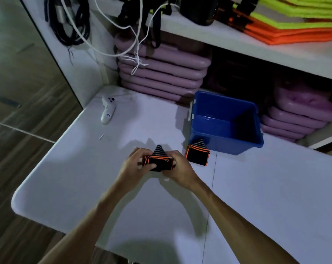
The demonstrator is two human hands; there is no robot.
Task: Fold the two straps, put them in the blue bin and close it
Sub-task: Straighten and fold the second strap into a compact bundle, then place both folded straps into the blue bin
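White table [85, 178] carrying a folded strap [158, 161] pinched at its ends by the left hand [136, 162] and right hand [178, 166]; second folded strap [197, 154] touching the open blue bin [228, 141].

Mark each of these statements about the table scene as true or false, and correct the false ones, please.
1. Both hands hold one strap. True: the left hand and the right hand grip the held strap at its two ends.
2. The second strap is inside the blue bin. False: it lies on the table, against the bin's front wall.
3. The bin is closed. False: it is open and no lid is in view.
4. A white controller lies on the table. True.
5. The bin stands on the upper shelf. False: it stands on the table.
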